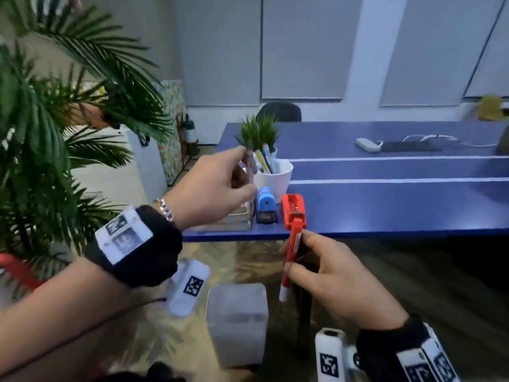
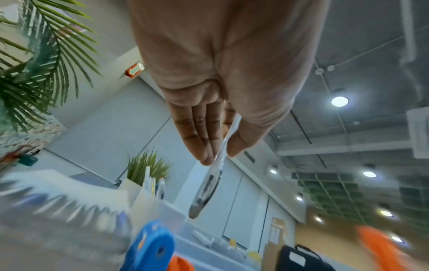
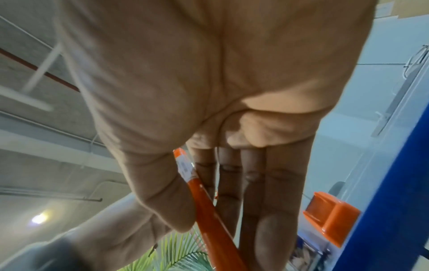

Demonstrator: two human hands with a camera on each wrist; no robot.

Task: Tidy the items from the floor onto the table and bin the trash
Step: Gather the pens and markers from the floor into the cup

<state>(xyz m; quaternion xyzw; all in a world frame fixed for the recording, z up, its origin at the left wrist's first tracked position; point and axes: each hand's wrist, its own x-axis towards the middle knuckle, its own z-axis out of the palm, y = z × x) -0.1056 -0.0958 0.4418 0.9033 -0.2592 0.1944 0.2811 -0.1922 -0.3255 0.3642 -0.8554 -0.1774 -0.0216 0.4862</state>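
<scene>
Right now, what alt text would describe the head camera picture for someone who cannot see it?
A person's left hand pinches a clear pen above a white cup of pens on a blue table, while the right hand holds a red marker near the table's edge.

White cup point(image 1: 275, 175), blue sharpener point(image 1: 266, 205), red stapler point(image 1: 293, 210) crowd the table point(image 1: 385, 205) corner, bare tabletop rightward.

A large palm plant point(image 1: 41, 111) at left — a dark chair point(image 1: 278, 111) behind the far table edge.

Grey panelled wall point(image 1: 303, 51); blue table point(image 1: 385, 205); palm point(image 1: 41, 119) left; ceiling spotlights point(image 2: 339, 101) lit.
</scene>
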